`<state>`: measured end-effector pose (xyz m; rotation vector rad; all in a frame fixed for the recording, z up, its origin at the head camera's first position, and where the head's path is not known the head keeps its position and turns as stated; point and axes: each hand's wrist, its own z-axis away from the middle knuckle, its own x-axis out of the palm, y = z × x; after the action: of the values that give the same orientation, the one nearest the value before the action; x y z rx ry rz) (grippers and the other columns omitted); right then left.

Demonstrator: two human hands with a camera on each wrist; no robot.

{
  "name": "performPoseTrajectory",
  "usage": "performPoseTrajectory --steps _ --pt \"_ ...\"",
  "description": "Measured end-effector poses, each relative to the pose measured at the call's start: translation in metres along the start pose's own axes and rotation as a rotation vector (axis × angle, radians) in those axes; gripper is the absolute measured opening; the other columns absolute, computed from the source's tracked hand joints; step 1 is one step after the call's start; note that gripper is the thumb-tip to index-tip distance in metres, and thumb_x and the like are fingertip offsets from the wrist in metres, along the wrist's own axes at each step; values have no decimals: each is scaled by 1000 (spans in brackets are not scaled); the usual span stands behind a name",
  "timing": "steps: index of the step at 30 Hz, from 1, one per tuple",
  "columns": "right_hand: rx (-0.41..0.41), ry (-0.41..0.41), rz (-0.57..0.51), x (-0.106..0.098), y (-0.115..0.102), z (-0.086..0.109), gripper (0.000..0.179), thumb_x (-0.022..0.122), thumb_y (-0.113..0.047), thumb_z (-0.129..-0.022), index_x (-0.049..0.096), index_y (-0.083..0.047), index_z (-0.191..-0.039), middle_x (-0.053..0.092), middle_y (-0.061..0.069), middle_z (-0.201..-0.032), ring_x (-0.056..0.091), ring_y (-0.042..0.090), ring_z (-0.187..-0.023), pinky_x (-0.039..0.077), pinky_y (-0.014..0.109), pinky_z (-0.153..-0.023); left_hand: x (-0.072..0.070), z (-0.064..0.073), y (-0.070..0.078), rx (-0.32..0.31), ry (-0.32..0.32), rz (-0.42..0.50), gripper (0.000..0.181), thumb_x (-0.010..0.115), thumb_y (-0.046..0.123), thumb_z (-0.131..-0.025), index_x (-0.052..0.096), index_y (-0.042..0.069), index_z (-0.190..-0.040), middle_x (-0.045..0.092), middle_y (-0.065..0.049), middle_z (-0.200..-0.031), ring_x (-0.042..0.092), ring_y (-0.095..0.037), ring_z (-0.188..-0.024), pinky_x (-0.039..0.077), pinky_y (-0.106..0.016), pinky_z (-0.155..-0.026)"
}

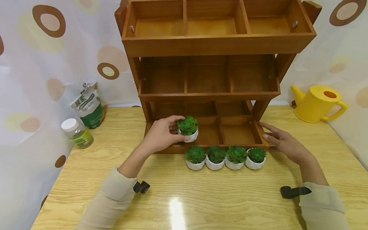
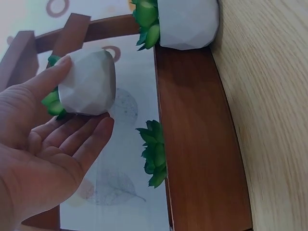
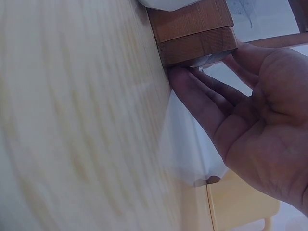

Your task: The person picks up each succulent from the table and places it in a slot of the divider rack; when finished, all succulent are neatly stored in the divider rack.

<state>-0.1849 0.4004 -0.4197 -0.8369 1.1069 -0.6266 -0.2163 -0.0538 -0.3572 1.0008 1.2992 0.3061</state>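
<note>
My left hand (image 1: 161,135) pinches a small potted succulent (image 1: 188,128) between thumb and fingers, over the lowest tier of a brown wooden shelf (image 1: 219,45). The left wrist view shows its white faceted pot (image 2: 89,84), with the plant turned away. Another succulent (image 2: 154,154) pokes up behind the shelf's front board in that view; my hand hides that spot from the head camera. My right hand (image 1: 285,142) rests its fingertips against the lowest tier's right end, near the front corner (image 3: 197,45). Several more potted succulents (image 1: 216,156) line up before the front board.
A yellow watering can (image 1: 316,104) stands at the right rear. On the left are a white-lidded jar (image 1: 77,133) and a clipped green-and-white pouch (image 1: 89,107). The upper tiers have divided compartments. A patterned cloth (image 1: 23,81) hangs behind the wooden table (image 1: 220,203).
</note>
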Motion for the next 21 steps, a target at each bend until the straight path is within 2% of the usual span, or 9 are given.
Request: performPoseTrajectory --steps 4,6,8,13,15,17,21 --pt "0 -2 -18 -1 -1 0 65 43 -41 -109 12 -26 -165 23 27 -165 59 3 -121 57 42 -96 2 -5 2 -6 -3 3 65 86 37 -81 61 19 -138 73 -2 -123 70 -20 -115 56 -41 -98" --pt "-3 -2 -27 -1 -1 1 65 43 -40 -109 13 -25 -165 22 27 -165 58 -3 -117 57 41 -95 3 -8 4 -10 -6 9 64 86 36 -81 61 19 -138 74 -2 -121 70 -20 -114 56 -41 -98" --pt "-1 1 -29 -2 -1 1 65 43 -40 -109 13 -25 -165 21 27 -165 58 -3 -116 58 40 -94 4 -11 5 -11 -11 12 64 85 35 -82 60 18 -139 74 -3 -121 70 -19 -114 56 -41 -98" --pt "-11 3 -26 1 -1 -1 65 43 -39 -109 15 -24 -165 18 26 -166 56 19 -129 59 39 -93 5 -14 6 -22 -6 18 63 85 34 -83 60 18 -139 73 -3 -122 69 -20 -116 55 -42 -99" --pt "-16 -1 -31 2 -1 -3 65 44 -39 -109 15 -24 -165 17 27 -167 55 23 -131 59 39 -92 7 -15 5 -29 -7 20 63 85 33 -83 60 17 -139 72 -4 -123 68 -21 -117 55 -42 -99" --pt "-13 -1 -37 2 0 -3 65 44 -39 -109 15 -24 -165 18 26 -167 56 18 -129 59 38 -92 8 -17 4 -31 -13 21 64 84 32 -84 59 17 -140 72 -5 -124 68 -22 -117 55 -42 -99" --pt "-9 7 -44 1 1 -1 65 44 -40 -109 15 -24 -165 19 26 -166 57 0 -119 59 39 -93 14 -24 5 -23 -18 16 64 84 32 -84 59 15 -141 72 -6 -124 68 -22 -116 55 -42 -97"
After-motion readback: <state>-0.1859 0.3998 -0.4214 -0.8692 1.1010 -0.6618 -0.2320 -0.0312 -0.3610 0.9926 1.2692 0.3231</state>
